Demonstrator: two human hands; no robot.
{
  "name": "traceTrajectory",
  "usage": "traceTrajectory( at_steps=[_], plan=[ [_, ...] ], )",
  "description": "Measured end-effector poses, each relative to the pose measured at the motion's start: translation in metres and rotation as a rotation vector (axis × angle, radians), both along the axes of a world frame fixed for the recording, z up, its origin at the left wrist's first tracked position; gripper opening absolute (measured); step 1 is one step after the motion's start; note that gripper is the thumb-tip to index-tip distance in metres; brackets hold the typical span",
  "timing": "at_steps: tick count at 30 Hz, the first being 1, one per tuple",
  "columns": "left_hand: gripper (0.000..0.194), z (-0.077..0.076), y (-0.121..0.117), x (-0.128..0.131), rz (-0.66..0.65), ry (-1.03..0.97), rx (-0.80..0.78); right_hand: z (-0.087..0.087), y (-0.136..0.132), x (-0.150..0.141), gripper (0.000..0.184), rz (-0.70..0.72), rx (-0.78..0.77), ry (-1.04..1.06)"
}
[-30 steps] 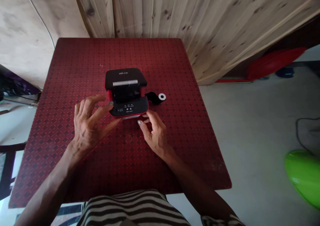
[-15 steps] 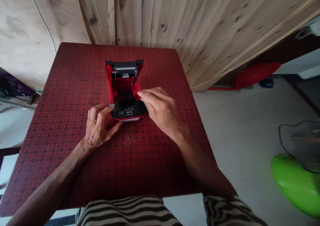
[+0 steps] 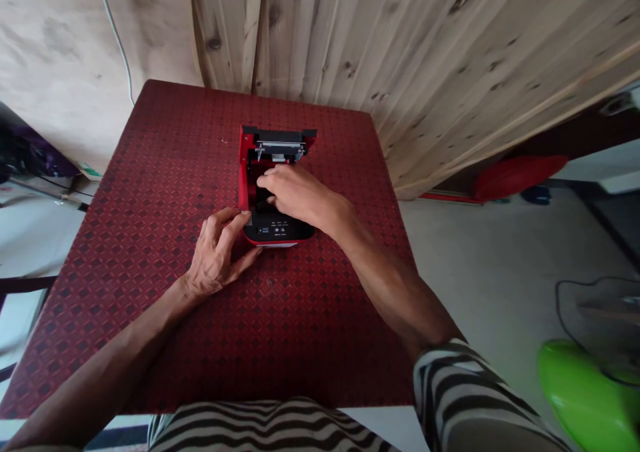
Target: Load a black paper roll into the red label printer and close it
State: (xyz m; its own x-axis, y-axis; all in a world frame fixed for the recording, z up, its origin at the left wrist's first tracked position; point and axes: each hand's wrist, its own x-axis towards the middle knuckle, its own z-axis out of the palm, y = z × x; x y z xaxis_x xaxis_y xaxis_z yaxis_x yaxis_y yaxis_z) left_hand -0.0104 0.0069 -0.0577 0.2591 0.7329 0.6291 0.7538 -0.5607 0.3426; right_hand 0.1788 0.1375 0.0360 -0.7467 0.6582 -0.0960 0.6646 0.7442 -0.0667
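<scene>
A small red and black thermal printer (image 3: 280, 229) stands on the table, its lid (image 3: 280, 139) raised and leaning back. Along its front runs a black panel with small buttons and white markings. My left hand (image 3: 215, 252) grips the front left corner, fingertips on the left edge by a small grey piece (image 3: 247, 219) and thumb low at the front. Over the paper compartment (image 3: 260, 195) is my right hand (image 3: 300, 195), fingers bent and drawn together inside it. Whatever those fingertips pinch, if anything, is hidden by the hand.
The table (image 3: 200, 345) has a red patterned cover and meets a wooden plank wall (image 3: 310, 45) at the back. A white cable (image 3: 117, 35) hangs at the left. On the floor at right is a bright green rounded object (image 3: 585, 392); a red object (image 3: 520, 175) lies farther back.
My right hand has moved from the printer's right edge leftward into its open compartment. My left hand keeps its grip at the corner. The whole view has shifted slightly.
</scene>
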Motion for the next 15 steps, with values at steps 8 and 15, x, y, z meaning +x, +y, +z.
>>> traceTrajectory(
  at_steps=[8, 15],
  plan=[
    [0.073, 0.002, 0.001, -0.001, 0.005, 0.002, 0.014, 0.010, -0.020, 0.011, 0.018, -0.112, 0.108, 0.197],
    [0.077, 0.001, 0.003, -0.001, -0.014, -0.028, 0.029, 0.030, -0.074, 0.085, 0.024, -0.271, -0.007, 0.769]
  ],
)
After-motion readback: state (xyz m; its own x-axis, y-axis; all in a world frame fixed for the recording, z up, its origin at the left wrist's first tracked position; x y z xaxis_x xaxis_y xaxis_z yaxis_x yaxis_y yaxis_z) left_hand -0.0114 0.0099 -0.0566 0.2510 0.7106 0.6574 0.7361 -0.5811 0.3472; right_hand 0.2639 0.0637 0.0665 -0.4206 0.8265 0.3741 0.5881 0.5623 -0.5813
